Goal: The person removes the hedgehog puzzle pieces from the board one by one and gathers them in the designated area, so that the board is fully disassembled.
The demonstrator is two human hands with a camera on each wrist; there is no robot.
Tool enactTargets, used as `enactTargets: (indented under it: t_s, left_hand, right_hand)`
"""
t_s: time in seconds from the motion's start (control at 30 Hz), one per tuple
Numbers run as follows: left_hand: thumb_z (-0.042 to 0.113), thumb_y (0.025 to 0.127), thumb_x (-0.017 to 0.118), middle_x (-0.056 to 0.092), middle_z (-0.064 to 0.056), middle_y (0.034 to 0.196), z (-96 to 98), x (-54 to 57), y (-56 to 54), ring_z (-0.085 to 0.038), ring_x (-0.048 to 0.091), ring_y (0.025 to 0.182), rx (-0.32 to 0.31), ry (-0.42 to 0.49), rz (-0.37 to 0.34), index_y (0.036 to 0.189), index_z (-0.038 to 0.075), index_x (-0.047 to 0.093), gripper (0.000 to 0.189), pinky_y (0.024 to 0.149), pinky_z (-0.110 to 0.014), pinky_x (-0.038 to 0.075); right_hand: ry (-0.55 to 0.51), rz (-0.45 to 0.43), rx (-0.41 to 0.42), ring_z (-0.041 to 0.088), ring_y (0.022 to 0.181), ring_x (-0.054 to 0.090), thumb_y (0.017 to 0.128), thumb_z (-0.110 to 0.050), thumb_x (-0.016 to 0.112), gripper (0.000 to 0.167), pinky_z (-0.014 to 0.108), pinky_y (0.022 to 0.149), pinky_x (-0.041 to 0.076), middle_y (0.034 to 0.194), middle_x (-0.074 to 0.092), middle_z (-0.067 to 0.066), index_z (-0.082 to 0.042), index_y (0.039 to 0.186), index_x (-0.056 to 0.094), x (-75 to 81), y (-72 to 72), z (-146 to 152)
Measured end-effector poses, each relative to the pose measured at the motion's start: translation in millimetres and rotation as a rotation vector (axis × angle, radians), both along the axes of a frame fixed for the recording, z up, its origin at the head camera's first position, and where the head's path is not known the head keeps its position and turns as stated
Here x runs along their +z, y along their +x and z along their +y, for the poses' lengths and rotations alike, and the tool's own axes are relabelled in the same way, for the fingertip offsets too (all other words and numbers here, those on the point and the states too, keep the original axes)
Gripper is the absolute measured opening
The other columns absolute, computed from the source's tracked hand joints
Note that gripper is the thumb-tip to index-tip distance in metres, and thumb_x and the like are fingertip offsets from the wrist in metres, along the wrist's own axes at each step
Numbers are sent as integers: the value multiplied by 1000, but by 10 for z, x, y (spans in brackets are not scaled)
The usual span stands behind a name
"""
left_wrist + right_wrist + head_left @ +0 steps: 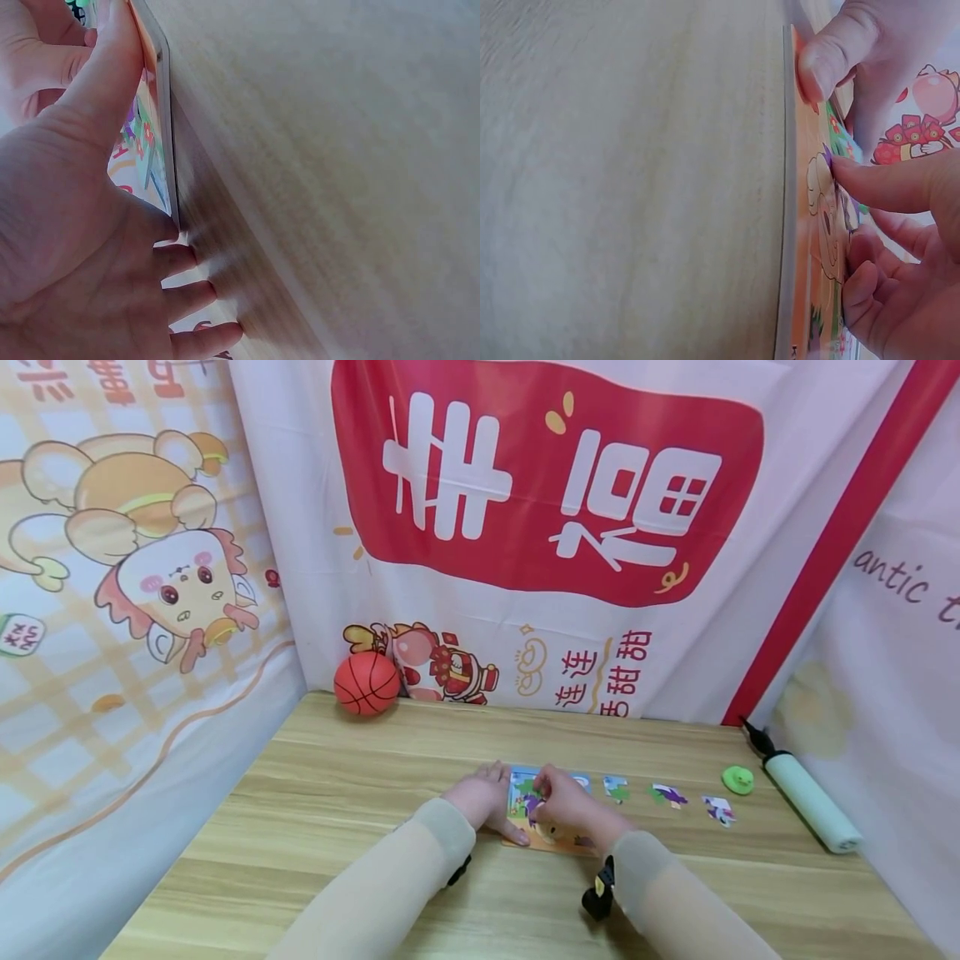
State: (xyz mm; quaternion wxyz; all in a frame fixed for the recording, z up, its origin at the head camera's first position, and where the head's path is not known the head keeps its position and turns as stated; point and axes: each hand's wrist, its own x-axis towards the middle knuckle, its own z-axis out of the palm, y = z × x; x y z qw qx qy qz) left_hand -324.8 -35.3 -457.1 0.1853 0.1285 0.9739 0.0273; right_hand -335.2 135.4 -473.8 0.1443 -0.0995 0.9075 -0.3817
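Jigsaw board (536, 847) lies on the desk (367, 793), under the right fingers. To seat a piece, we'd brace with the left thumb, line up tabs, press flat. Left hand (483, 797): fingers straight, thumb on the board's near edge. Right hand (567, 803): fingers curled narrow over the picture; whether they pinch a piece, we cannot tell. Loose puzzle pieces (667, 795) lie right of them.

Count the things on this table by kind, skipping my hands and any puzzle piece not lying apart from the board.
Ball: 1
Puzzle board: 1
Separate puzzle pieces: 3
Small green toy: 1
Pump: 1
Total: 7
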Motion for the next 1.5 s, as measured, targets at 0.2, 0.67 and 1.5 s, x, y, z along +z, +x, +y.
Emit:
enactTargets:
  t_s: [0.2, 0.67, 1.5]
  left_hand:
    - [85, 61, 66, 16, -12, 163, -2, -23, -6, -30, 15, 148, -14, -25, -2, 158, 6, 17, 134, 117, -38, 21]
    - [82, 61, 70, 20, -13, 162, -15, -1, -10, -30, 18, 147, -4, 3, 13, 157, 5, 21, 133, 117, -39, 23]
    - [83, 61, 69, 15, -10, 164, -14, 22, 61, -31, 14, 148, -12, -15, 27, 158, 7, 18, 133, 117, -38, 20]
  right_hand:
    - [-95, -26, -17, 24, 81, 54, 87, -3, 75, 31, 32, 67, 48, 91, 56, 9, -8, 110, 55, -10, 12, -14]
    - [-127, 26, -44, 23, 82, 55, 96, -7, 64, 7, 33, 69, 47, 90, 59, 7, -7, 103, 63, -33, 4, -23]
    - [-323, -13, -201, 22, 75, 54, 92, -6, 66, 12, 33, 65, 46, 90, 60, 9, -2, 103, 63, -103, -86, 193]
